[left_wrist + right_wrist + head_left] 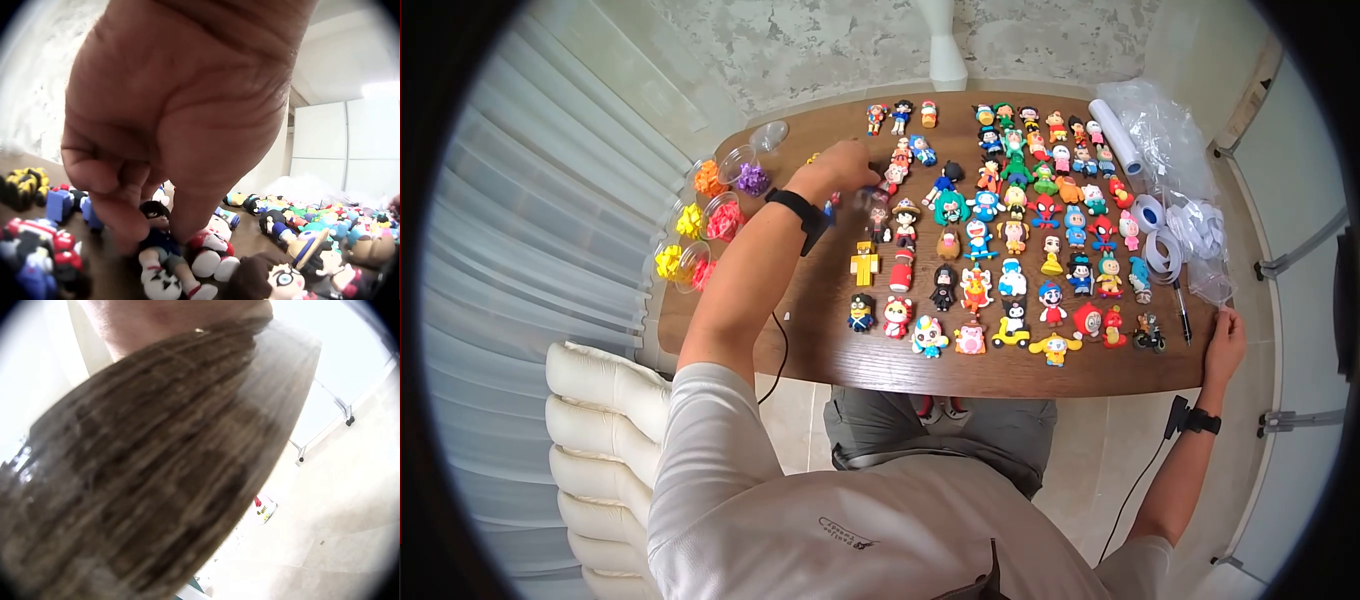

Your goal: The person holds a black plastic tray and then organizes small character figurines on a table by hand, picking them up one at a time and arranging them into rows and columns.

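In the head view my left hand (840, 170) reaches over the left part of the brown table (820, 350), low beside the left column of toy figures. Close up in the left wrist view, its thumb and fingers pinch a small dark-haired toy figurine (161, 240) in a dark blue top and grey shorts. A red-and-white figurine (214, 247) lies right beside the thumb. Nearer the camera is a brown-haired figurine (269, 278) with big glasses. My right hand (1226, 345) rests at the table's right front edge, by the plastic bag; its fingers are mostly hidden in the right wrist view.
Many toy figures lie in rows across the table, including a Doraemon figure (977, 240). Tubs of coloured pieces, one purple (752, 179), stand at the left. A white roll (1115, 136), tape rolls (1163, 255), a pen (1182, 312) and clear plastic bags (1175, 150) lie at the right.
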`<state>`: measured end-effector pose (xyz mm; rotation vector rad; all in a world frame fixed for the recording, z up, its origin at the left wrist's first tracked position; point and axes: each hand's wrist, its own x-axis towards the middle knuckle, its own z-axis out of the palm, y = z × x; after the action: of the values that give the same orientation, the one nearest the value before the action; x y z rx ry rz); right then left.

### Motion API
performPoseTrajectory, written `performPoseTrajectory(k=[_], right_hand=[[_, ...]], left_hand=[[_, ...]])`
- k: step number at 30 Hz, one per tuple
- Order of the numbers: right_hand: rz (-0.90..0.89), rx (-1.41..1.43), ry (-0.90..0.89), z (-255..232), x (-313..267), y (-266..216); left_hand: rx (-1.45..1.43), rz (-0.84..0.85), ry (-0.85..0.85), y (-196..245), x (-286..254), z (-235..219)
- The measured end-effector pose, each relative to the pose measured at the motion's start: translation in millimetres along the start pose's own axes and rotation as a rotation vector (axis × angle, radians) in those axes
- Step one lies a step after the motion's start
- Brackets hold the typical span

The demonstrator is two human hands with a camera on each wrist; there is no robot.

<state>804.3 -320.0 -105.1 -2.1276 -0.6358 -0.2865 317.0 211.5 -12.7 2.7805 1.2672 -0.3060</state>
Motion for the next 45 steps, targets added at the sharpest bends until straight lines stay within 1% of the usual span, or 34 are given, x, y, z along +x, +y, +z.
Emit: performPoseTrajectory(k=[2, 5, 8, 9, 12, 14, 15, 16, 17, 19, 21, 22, 23, 25, 27, 29, 31, 34, 35, 39, 42, 43, 45], right_hand=[[-0.015, 0.013, -0.007, 0, 0, 0], [-0.020, 0.010, -0.009, -1, 0, 1], [-0.019, 0.001, -0.013, 0, 1, 1], [-0.018, 0.000, -0.014, 0, 1, 2], [-0.047, 0.011, 0.000, -1, 0, 1], [-0.029, -0.032, -0.020, -3, 0, -1], [-0.021, -0.055, -0.030, -4, 1, -2], [-0.031, -0.040, -0.026, -3, 0, -2], [-0.039, -0.028, -0.022, -3, 0, -1], [-0.046, -0.010, -0.026, -1, 3, 3], [-0.035, 0.001, -0.040, -2, 3, 6], [-0.029, 0.004, -0.044, -2, 3, 8], [-0.022, 0.008, -0.050, -2, 3, 8], [-0.020, 0.004, -0.055, -2, 2, 7], [-0.032, -0.014, -0.049, -2, 3, 7], [-0.030, -0.011, -0.039, -1, 2, 6], [-0.033, -0.012, -0.033, -1, 2, 4], [-0.035, -0.018, -0.032, -1, 1, 5], [-0.030, -0.022, -0.035, -1, 2, 8], [-0.052, -0.038, -0.013, 2, 4, 11], [-0.057, -0.054, -0.007, 0, 3, 9], [-0.062, -0.051, -0.006, 0, 3, 8], [-0.070, -0.044, -0.008, 0, 2, 8]], left_hand=[[-0.078, 0.002, 0.029, 5, 2, 4], [-0.051, 0.063, 0.097, 18, 1, 6], [-0.129, 0.018, 0.029, 26, 7, 7], [-0.231, 0.034, 0.021, 29, 6, 8], [-0.319, 0.063, 0.064, 42, 8, 12], [-0.351, 0.088, 0.146, 49, 7, 18], [-0.395, 0.045, 0.124, 54, 6, 18], [-0.349, 0.090, 0.127, 56, 4, 16], [-0.347, 0.091, 0.143, 56, 2, 16], [-0.329, 0.100, 0.184, 49, -1, 12], [-0.296, 0.120, 0.228, 36, -12, -2], [-0.306, 0.037, 0.225, 29, -20, -14], [-0.320, -0.002, 0.275, 13, -22, -17], [-0.372, -0.022, 0.321, -25, -33, -24], [-0.307, -0.083, 0.272, -50, -53, -26], [-0.231, -0.115, 0.214, -56, -68, -21], [-0.139, -0.121, 0.148, -51, -88, -9], [-0.098, -0.053, 0.121, -43, -108, 16], [-0.061, -0.048, 0.116, -34, -116, 15], [-0.125, -0.101, 0.131, -17, -122, 24], [-0.180, -0.014, 0.186, -8, -126, 27], [-0.166, -0.039, 0.156, -4, -126, 26], [-0.187, -0.011, 0.161, 0, -132, 19]])
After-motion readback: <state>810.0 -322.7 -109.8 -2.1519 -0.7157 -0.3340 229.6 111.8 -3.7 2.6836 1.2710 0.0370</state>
